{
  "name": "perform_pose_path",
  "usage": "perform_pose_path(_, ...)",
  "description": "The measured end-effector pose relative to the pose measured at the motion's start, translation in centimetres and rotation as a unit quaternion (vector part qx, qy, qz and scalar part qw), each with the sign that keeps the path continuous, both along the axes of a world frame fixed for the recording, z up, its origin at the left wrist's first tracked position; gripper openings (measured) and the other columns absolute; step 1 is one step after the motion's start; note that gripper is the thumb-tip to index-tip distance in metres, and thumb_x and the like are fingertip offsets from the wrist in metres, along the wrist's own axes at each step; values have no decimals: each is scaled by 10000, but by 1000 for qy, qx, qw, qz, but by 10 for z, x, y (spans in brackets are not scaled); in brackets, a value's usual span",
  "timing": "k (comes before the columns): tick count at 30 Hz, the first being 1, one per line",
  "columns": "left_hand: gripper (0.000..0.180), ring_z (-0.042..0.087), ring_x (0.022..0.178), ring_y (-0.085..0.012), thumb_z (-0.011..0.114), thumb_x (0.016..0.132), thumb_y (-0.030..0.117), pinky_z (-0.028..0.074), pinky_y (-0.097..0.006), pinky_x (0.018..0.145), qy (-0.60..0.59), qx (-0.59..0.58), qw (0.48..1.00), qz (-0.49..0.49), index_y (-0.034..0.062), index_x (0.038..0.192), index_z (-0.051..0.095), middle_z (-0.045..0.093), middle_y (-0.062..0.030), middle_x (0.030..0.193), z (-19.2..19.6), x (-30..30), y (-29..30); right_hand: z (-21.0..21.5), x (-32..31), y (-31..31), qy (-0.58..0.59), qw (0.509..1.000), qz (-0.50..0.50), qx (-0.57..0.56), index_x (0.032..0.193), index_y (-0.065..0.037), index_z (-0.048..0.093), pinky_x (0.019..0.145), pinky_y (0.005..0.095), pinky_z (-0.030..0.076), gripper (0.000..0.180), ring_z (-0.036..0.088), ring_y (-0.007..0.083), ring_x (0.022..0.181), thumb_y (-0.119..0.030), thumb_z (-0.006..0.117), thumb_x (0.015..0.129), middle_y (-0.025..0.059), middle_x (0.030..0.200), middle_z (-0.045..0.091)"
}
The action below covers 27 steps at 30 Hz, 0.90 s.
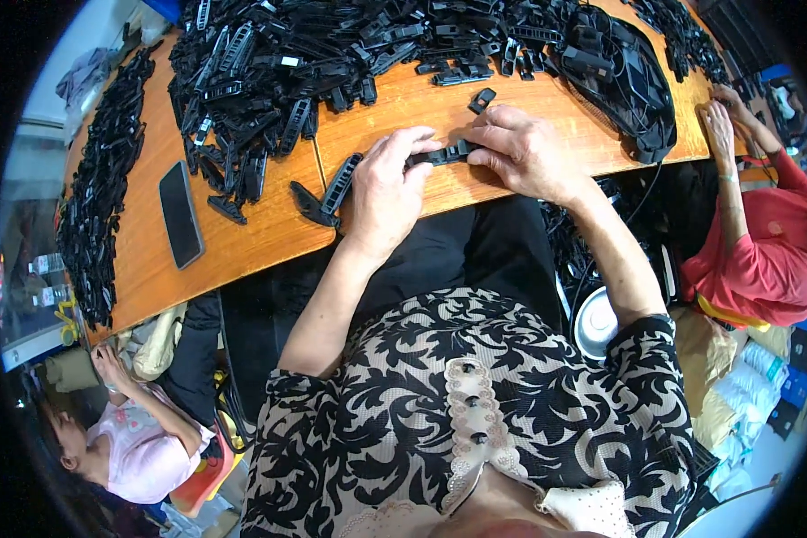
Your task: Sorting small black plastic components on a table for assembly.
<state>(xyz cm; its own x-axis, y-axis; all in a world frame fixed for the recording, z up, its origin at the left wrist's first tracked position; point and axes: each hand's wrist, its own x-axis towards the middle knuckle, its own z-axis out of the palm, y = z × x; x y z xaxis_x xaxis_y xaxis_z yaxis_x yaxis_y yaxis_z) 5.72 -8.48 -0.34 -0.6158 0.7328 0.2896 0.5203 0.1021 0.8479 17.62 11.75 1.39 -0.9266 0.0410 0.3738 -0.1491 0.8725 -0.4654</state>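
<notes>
A black ridged plastic strip [439, 157] lies between my hands, just above the near edge of the wooden table. My left hand [386, 190] is closed on its left end, with the fingertips bent over it. At the other end, my right hand [527, 154] pinches the strip between thumb and fingers, partly hiding it. A small black piece with an opening [482, 99] rests just beyond my right hand. Left of my left hand lie a slotted black plastic strip [340, 185] and a smooth curved black part [311, 205].
A large heap of black plastic parts [332, 54] covers the far table. The phone [181, 215] lies at left, near a long row of parts [108, 179]. A black mesh item with cords [632, 90] sits at right. Co-workers in pink [148, 448] and red [762, 242] flank me.
</notes>
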Motion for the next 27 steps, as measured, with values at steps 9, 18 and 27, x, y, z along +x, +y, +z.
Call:
perform_pose_path(9, 498, 742, 1042, -222, 716, 848, -96, 558, -338, 937, 42, 7, 997, 59, 10, 1322, 603, 775, -130, 1107, -8, 2, -4, -17, -20, -25, 82, 994, 57, -31, 983, 2, 734, 805, 432, 555, 220, 670, 342, 920, -125, 794, 814, 139, 946, 682)
perform_pose_path(18, 659, 650, 1181, -322, 641, 821, -132, 512, -411, 1039, 136, -49, 989, 36, 3, 1455, 522, 534, -185, 1519, 8, 2, 0, -21, -6, 19, 110, 986, -123, 6, 1221, -144, 743, 901, 392, 580, 310, 678, 309, 1090, -123, 727, 913, 80, 1224, 697)
perform_pose_path(27, 471, 566, 1297, -410, 541, 980, 52, 471, -470, 1088, 234, -74, 969, 27, 7, 1449, 531, 547, -201, 1498, 6, -6, 98, -24, -3, 28, 35, 989, -92, 110, 1174, -108, 733, 839, 411, 575, 283, 653, 297, 1030, -191, 723, 904, 67, 1153, 683)
